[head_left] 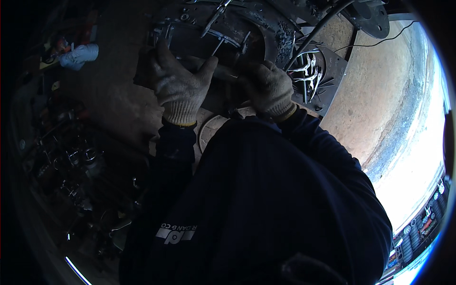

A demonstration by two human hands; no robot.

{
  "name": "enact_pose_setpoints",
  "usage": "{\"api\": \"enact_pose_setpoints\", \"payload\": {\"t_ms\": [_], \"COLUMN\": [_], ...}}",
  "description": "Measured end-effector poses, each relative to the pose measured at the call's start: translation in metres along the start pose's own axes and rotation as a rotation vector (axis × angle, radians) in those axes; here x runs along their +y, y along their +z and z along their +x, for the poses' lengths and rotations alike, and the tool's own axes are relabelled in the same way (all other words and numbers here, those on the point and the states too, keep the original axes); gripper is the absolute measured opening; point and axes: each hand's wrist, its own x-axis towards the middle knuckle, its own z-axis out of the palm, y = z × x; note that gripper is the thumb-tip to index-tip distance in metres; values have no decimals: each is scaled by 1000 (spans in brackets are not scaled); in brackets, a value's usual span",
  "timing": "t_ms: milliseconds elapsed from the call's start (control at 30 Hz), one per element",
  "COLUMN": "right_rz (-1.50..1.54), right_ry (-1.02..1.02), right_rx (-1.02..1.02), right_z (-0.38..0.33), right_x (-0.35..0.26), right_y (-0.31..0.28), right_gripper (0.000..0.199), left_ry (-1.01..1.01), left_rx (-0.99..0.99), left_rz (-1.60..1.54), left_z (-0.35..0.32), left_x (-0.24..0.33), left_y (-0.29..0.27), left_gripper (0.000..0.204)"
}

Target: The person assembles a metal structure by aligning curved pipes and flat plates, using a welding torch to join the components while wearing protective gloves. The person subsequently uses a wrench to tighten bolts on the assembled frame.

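Both my hands wear pale knitted work gloves with yellow-edged cuffs. My left hand [178, 88] is open at the near edge of a dark metal worktop [266, 35], its thumb spread wide from the fingers. Beneath and beside it lies dark metal, too dim to tell apart. My right hand [271, 90] is closed, fingers curled inward. What it holds is lost in shadow. A dull rounded bar or pipe [224, 72] shows between the hands; whether either grips it I cannot tell. Just beyond, a thin metal rod [218, 47] meets a curved metal strip [223, 38].
Locking pliers [216, 18] lie at the far side. Several more silver clamping pliers [308, 73] sit on a dark plate at right, near a black cable [316, 31]. Metal rings [185, 17] lie far left. A whitish bundle [79, 56] and dark clutter [76, 156] are on the left.
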Motion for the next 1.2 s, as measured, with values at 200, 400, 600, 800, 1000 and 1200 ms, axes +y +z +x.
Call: {"api": "enact_pose_setpoints", "payload": {"t_ms": [200,400,600,800,1000,1200], "right_rz": [-5,-68,-101,-146,-46,-30], "right_ry": [-120,-153,-128,-57,97,206], "right_rx": [70,-103,-374,-345,-168,-168], "right_z": [0,-19,-9,11,12,10], "right_x": [5,-46,-70,-65,-97,-116], "right_y": [8,20,84,97,90,80], "right_gripper": [33,32,31,35,37,41], "left_ry": [2,104,283,122,121,189], "left_rx": [-116,-348,-252,-465,-477,-501], "left_rz": [234,966,925,882,780,706], "left_z": [8,14,28,46,44,41], "left_x": [-12,-19,-36,-4,1,7], "left_y": [-3,15,17,-10,-24,-30], "left_gripper": [114,118,131,129,126,120]}}
